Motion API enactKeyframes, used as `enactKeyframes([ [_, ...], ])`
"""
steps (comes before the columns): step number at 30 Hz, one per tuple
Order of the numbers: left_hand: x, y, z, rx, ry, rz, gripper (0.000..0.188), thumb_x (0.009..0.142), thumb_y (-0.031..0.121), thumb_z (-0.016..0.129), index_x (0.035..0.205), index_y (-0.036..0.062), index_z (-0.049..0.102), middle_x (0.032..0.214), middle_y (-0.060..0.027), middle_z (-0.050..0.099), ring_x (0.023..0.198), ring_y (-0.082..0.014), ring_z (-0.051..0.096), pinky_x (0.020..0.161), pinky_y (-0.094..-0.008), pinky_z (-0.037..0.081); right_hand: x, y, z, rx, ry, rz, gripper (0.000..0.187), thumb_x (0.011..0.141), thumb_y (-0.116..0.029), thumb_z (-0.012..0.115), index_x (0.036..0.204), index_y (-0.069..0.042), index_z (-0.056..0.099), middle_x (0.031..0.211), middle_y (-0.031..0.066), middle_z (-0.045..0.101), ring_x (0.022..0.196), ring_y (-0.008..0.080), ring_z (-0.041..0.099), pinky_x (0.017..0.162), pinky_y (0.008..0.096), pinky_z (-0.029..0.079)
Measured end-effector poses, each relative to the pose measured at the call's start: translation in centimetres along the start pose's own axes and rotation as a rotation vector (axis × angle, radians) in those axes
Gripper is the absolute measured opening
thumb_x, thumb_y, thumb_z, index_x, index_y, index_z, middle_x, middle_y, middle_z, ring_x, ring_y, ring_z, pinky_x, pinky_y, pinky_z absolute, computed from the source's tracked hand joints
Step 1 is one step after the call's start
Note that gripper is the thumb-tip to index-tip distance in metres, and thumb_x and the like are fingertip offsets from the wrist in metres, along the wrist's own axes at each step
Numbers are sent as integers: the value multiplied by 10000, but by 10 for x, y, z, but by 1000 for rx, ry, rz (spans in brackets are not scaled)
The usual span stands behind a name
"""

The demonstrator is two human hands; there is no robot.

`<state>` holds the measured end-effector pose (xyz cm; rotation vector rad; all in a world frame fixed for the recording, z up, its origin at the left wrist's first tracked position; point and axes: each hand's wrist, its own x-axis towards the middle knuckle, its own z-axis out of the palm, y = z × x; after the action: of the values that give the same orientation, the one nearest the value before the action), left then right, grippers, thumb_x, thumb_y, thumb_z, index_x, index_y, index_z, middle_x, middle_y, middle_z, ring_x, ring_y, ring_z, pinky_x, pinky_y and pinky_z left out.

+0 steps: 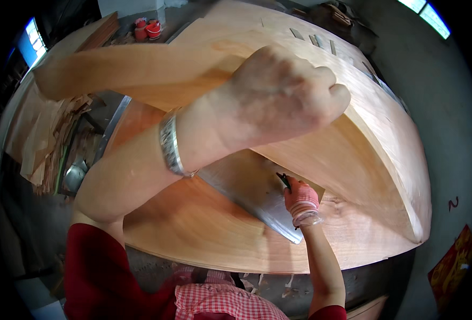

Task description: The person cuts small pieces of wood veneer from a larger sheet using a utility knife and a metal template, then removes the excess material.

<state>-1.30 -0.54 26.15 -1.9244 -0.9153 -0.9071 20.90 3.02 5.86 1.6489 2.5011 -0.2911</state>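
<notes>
My bare left hand (292,90) is raised high across the middle, its fingers closed at the edge of a thin wood veneer sheet (348,154). The sheet bows upward and curls behind the hand; the fingertips are partly hidden. Lower right, my right hand (302,198) wears a pink-and-white knit glove and is closed around a small black tool (284,180), its kind unclear. That hand is just above a broad grey metal plate (236,186), which is partly under the lifted veneer. More reddish veneer (193,229) lies beneath the plate.
Stacked veneer pieces (38,154) stand at the left, near a round metal object (76,175). A red bucket (153,29) sits at the far left. Small strips (314,40) lie on the pale wood sheet at the back. A grey wall (438,96) bounds the right side.
</notes>
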Motion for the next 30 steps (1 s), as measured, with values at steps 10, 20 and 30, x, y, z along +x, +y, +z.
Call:
enactKeyframes([
  [10,29,-17,13,27,121,53,96,655,85,590,585,91,524,548,-58,564,563,-198,636,470,-302,506,18,-1,2,84,81,25,372,812,-248,597,1169,-160,540,1061,160,597,908,330,626,746,447,517],
  [20,36,-27,25,69,91,73,71,675,83,579,608,103,566,593,-51,605,594,-201,651,480,-299,519,58,-40,-13,-85,-167,8,693,849,-165,525,1450,-205,184,1046,159,648,940,324,641,768,443,529],
  [30,42,-27,21,78,87,74,60,678,82,589,624,107,583,607,-49,614,608,-187,658,496,-292,524,42,-25,2,18,-16,-121,290,809,-200,564,1083,-112,604,994,156,637,886,344,639,742,476,522],
])
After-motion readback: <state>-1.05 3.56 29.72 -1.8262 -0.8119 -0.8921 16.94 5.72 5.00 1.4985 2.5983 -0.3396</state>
